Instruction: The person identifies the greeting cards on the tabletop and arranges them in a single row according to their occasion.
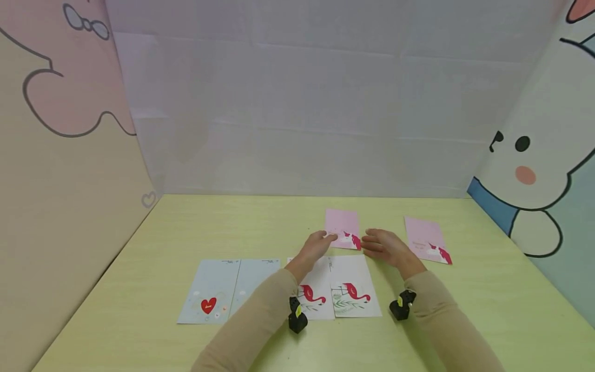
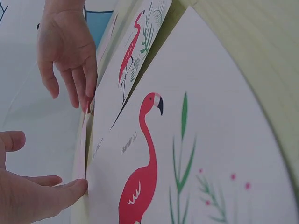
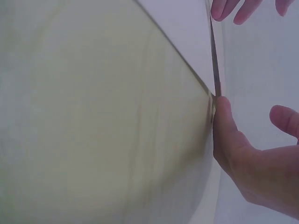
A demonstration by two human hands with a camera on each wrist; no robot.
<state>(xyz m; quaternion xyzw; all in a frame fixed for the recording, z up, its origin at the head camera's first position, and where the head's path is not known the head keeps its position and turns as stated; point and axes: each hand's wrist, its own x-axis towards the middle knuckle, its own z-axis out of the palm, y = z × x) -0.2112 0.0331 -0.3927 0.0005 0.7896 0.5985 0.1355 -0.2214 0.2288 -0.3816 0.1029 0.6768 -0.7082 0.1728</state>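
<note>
A pink card [image 1: 341, 221] with a unicorn at its lower right corner lies flat toward the back of the table, between the two hands. My left hand [image 1: 315, 249] is at its left side, thumb and fingers extended, fingertips overlapping the card's lower left edge. At its right edge is my right hand [image 1: 387, 247], its fingers loosely straight and the fingertips right beside the card. In the right wrist view the right hand [image 3: 254, 158] rests its side low by the table, thumb apart. Neither hand pinches anything.
Two white flamingo cards [image 1: 355, 274] lie side by side in front of the pink card, one partly under the left forearm. A second pink unicorn card [image 1: 424, 235] lies to the right. At left are two light blue cards [image 1: 211, 279], one partly covered by the left sleeve.
</note>
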